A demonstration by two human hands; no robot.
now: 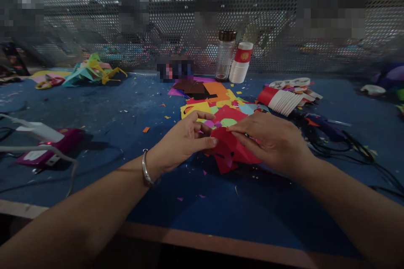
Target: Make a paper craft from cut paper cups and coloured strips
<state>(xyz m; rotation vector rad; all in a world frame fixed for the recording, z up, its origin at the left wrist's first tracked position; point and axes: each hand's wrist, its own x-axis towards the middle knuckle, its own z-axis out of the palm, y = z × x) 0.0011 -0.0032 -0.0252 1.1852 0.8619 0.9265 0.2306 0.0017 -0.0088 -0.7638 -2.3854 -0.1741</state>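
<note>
The right hand [273, 139] pinched red paper [224, 143] while the half-curled left hand [184, 139] touched its edge, grip impossible to tell.

Single head-worn view, facing forward and down — near, above a blue table [195, 214]
</note>
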